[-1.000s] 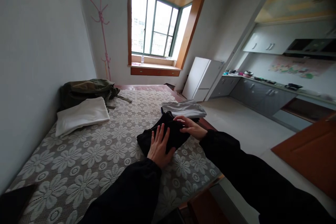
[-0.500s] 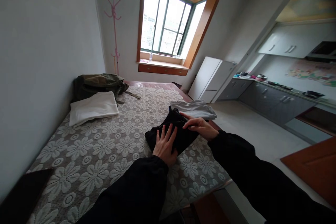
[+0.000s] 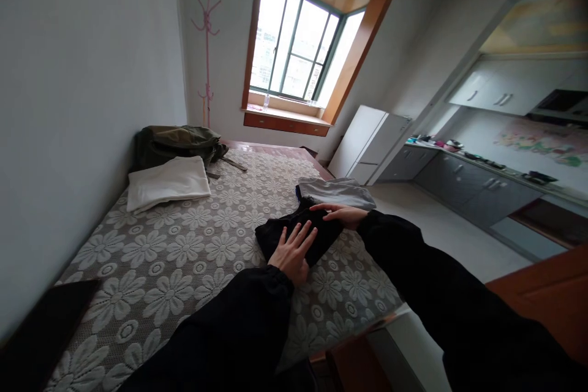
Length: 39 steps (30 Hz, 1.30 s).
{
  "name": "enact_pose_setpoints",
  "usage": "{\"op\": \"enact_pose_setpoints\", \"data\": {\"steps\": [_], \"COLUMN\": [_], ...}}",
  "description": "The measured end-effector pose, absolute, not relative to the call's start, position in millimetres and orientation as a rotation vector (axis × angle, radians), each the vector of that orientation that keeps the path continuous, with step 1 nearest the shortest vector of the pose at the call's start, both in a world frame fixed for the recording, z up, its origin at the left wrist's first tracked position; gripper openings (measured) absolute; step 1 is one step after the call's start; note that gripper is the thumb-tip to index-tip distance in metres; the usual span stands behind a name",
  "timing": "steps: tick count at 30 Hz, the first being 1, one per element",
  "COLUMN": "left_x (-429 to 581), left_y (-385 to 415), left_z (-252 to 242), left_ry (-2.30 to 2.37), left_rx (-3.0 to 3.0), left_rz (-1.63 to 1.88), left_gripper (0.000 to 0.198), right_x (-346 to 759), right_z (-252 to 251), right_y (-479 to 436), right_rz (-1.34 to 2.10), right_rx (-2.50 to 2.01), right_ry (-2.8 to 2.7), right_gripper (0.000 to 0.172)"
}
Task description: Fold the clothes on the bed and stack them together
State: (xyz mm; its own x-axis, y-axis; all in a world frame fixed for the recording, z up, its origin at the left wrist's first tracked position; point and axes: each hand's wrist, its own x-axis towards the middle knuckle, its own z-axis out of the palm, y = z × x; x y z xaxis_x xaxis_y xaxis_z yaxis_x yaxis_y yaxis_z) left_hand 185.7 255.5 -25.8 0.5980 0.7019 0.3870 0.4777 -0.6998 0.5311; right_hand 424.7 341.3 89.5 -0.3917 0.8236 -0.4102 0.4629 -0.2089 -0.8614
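A folded black garment (image 3: 271, 234) lies on the flower-patterned cover (image 3: 168, 294); its exact kind I cannot tell. My left hand (image 3: 293, 252) rests flat on top of it with the fingers spread. On the garment's far right part lies my right hand (image 3: 342, 214), its fingers stretched out over the cloth. Just behind the garment is a folded grey cloth (image 3: 337, 190), near the cover's right edge. A folded white cloth (image 3: 169, 182) sits farther off on the left.
Against the left wall is a dark green backpack (image 3: 177, 141), its straps trailing on the cover. A dark flat object (image 3: 55, 312) lies at the near left. Beyond are a pink coat stand (image 3: 207, 61), a white fridge (image 3: 367, 141) and grey kitchen cabinets (image 3: 463, 177).
My right hand has flattened and shifted slightly left on the black garment, whose raised far edge now lies lower. The left hand stays on top. The view has tilted slightly.
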Motion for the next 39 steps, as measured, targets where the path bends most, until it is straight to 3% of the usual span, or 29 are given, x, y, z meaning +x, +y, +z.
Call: {"op": "enact_pose_setpoints", "data": {"steps": [5, 9, 13, 17, 22, 27, 32, 39], "left_x": [184, 182, 184, 185, 184, 184, 185, 183], "left_y": [260, 264, 266, 265, 264, 264, 264, 263], "left_z": [-28, -29, -37, -48, -53, -54, -55, -52], "left_ry": [0.901, 0.936, 0.998, 1.067, 1.083, 1.089, 1.092, 1.077], "left_rx": [2.435, 2.403, 2.433, 2.482, 2.543, 2.556, 2.548, 2.533], "left_rz": [0.911, 1.005, 0.802, 0.536, 0.515, 0.516, 0.531, 0.548], "left_gripper": [0.095, 0.082, 0.087, 0.072, 0.062, 0.061, 0.062, 0.061], "right_x": [415, 407, 405, 404, 412, 440, 482, 524], "right_z": [100, 137, 191, 238, 261, 242, 184, 102], "right_y": [344, 338, 333, 340, 362, 394, 423, 428], "right_rz": [1.214, 1.035, 0.923, 0.614, 0.302, 0.531, 0.762, 0.797], "right_rx": [-1.438, -1.407, -1.469, -1.387, -1.300, -1.222, -1.345, -1.499], "right_ry": [-2.060, -2.036, -1.854, -1.868, -1.966, -1.717, -1.402, -1.180], "right_gripper": [0.044, 0.034, 0.035, 0.033, 0.037, 0.040, 0.052, 0.039]}}
